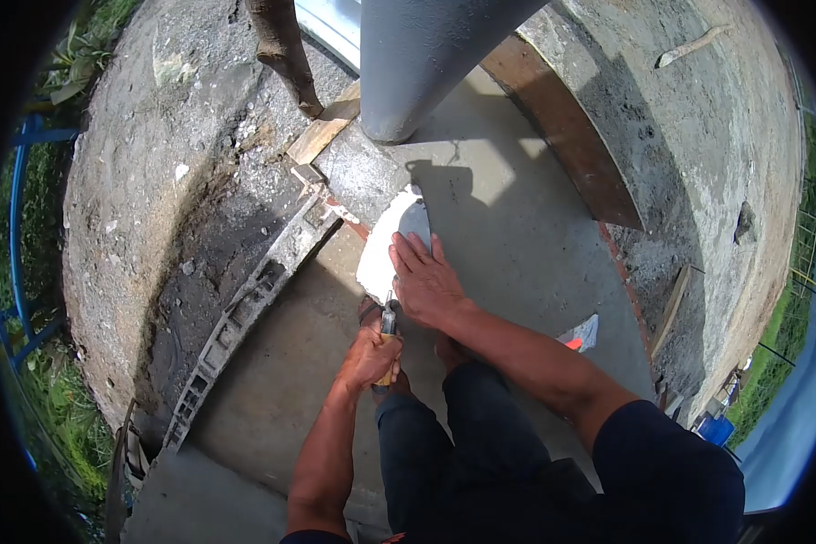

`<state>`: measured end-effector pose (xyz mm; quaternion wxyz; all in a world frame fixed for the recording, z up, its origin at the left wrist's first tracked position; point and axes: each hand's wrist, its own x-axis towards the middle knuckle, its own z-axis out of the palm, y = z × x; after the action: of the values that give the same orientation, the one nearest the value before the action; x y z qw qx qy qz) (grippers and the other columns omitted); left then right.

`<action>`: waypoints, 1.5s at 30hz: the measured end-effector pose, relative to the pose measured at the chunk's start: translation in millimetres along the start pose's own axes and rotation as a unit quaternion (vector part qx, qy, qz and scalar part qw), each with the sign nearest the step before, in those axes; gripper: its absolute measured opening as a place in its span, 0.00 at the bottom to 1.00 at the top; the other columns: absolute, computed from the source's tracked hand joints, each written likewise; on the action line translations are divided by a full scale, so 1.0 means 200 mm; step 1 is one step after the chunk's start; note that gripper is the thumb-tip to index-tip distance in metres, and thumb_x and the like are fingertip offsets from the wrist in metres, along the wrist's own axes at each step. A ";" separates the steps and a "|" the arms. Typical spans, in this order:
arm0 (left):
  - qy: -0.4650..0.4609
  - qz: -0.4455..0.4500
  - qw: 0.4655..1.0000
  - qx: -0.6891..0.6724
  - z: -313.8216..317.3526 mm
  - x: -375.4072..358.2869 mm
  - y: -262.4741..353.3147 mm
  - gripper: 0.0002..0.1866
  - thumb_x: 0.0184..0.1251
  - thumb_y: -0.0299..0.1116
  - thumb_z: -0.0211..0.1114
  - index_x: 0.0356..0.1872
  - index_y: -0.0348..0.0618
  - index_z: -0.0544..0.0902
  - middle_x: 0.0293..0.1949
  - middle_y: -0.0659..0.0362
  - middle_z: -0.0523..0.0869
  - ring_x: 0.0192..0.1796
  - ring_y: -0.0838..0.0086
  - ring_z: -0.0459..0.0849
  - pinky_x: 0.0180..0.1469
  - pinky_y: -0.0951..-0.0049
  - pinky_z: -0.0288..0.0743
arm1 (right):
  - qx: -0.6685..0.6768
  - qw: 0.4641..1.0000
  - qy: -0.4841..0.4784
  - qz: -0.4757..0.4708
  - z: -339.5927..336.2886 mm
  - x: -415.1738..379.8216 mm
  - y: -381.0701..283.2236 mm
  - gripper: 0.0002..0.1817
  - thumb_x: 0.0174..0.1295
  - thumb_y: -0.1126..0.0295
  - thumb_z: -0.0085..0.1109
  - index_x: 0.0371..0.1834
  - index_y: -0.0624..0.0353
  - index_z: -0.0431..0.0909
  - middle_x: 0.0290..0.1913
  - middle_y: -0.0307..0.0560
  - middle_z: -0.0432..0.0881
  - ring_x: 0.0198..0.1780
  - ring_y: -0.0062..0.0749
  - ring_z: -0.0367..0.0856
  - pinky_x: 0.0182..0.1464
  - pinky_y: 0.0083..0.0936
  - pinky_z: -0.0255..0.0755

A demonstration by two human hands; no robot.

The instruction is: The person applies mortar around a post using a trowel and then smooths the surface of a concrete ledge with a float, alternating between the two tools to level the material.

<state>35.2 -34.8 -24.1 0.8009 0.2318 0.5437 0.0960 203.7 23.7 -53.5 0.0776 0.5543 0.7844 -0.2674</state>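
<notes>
My left hand (372, 356) is closed round the wooden handle of a trowel (394, 240), which points away from my body. The wide blade glares white in the sun, tapering towards the grey post. Flat along the blade's right side lies my right hand (424, 283), fingers stretched out and holding nothing. Beneath both hands is a smooth grey concrete floor (535, 263). My feet and dark trousers show below the trowel.
A thick grey post (417, 72) stands just ahead. Left lies a broken hollow block edge (245, 308) beside gravelly ground; a wooden stick (286, 59) rises behind it. A curved brown board (576, 136) borders the right. A whitish piece with red (585, 334) lies on the floor.
</notes>
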 end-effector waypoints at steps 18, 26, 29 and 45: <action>-0.159 -0.011 0.942 0.297 -0.24 0.20 0.39 0.09 0.61 0.28 0.68 0.32 0.37 0.75 0.20 0.57 0.80 0.19 0.74 0.80 0.20 0.73 0.73 | -0.034 0.988 -0.031 0.146 -0.06 -0.08 0.07 0.33 0.71 0.57 0.43 0.74 0.68 0.58 0.79 0.54 0.52 0.79 0.46 0.51 0.77 0.57 0.39; -0.068 0.003 0.970 0.235 -0.58 0.07 0.53 0.10 0.60 0.28 0.70 0.32 0.39 0.75 0.15 0.60 0.77 0.13 0.76 0.77 0.15 0.72 0.71 | -0.010 0.997 0.078 0.004 -0.10 0.25 -0.05 0.31 0.71 0.59 0.44 0.73 0.67 0.60 0.78 0.54 0.54 0.79 0.46 0.52 0.77 0.55 0.38; -0.041 0.002 0.965 0.259 -0.58 0.01 0.49 0.10 0.60 0.28 0.70 0.32 0.39 0.75 0.15 0.61 0.77 0.14 0.76 0.77 0.15 0.73 0.71 | -0.014 0.998 0.063 -0.015 -0.10 0.29 -0.09 0.31 0.72 0.59 0.42 0.74 0.66 0.60 0.79 0.53 0.54 0.79 0.45 0.50 0.78 0.53 0.36; 0.127 0.043 0.991 -0.005 0.08 -0.06 0.01 0.10 0.64 0.30 0.64 0.37 0.38 0.71 0.17 0.60 0.77 0.15 0.76 0.77 0.16 0.74 0.71 | -0.035 0.979 -0.052 -0.194 -0.14 0.21 0.09 0.29 0.71 0.58 0.45 0.72 0.61 0.65 0.78 0.47 0.57 0.79 0.40 0.54 0.77 0.52 0.45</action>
<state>46.0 -42.5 -9.1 0.7221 0.2365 0.6297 0.1617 209.9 77.2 -52.9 0.0843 0.3736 0.8808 -0.2785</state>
